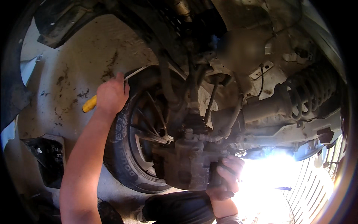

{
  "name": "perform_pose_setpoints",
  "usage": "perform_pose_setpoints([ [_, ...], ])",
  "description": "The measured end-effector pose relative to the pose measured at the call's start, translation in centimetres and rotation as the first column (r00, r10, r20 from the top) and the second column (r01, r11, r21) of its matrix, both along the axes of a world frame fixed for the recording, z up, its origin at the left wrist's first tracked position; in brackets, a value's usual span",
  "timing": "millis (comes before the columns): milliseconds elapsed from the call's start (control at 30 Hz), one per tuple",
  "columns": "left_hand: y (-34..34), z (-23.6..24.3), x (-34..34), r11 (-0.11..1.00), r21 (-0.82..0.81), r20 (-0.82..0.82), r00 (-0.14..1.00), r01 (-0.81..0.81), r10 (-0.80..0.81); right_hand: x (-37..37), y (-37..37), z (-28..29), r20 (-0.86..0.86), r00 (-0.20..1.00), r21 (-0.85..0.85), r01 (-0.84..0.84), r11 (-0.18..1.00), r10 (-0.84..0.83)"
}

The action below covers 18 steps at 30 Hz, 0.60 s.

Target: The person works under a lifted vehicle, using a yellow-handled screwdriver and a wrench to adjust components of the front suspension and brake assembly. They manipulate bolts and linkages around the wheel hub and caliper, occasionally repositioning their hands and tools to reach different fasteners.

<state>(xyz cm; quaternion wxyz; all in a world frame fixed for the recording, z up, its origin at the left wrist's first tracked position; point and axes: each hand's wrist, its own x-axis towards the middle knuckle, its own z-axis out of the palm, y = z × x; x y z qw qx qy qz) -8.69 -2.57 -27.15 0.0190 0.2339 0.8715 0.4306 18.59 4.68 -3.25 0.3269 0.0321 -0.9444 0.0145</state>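
Observation:
My left hand (113,95) is closed round a tool with a yellow handle (89,104) and a thin metal shaft (135,72). The shaft points toward the top of the wheel's tyre; its tip is hard to make out. My right hand (230,173) is lower down, its fingers curled round a dark piece (215,174) beside the brake caliper (186,164). Whether that piece is a loose tool or part of the car cannot be told. Behind the caliper is the spoked wheel (140,134), partly hidden by suspension parts.
A strut (263,108) with its coil spring (311,93) runs to the right. Car body parts arch over the top. A black plastic part (46,160) lies on the stained floor (74,71) at left. Strong light glares by a wire grille (313,186) at lower right.

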Motion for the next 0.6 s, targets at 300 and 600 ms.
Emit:
perform_pose_setpoints([
  [300, 0.1, -0.7, -0.1, 0.999, 0.033, -0.032, 0.999, -0.013, 0.014, 0.1, -0.2, 0.2, 0.039, 0.999, 0.0, 0.004, 1.0, -0.004],
  [600, 0.0, -0.3, -0.1, 1.0, 0.028, -0.012, 1.0, -0.003, 0.004, 0.2, -0.1, -0.8, 0.016, 1.0, -0.019, -0.006, 1.0, 0.006],
])
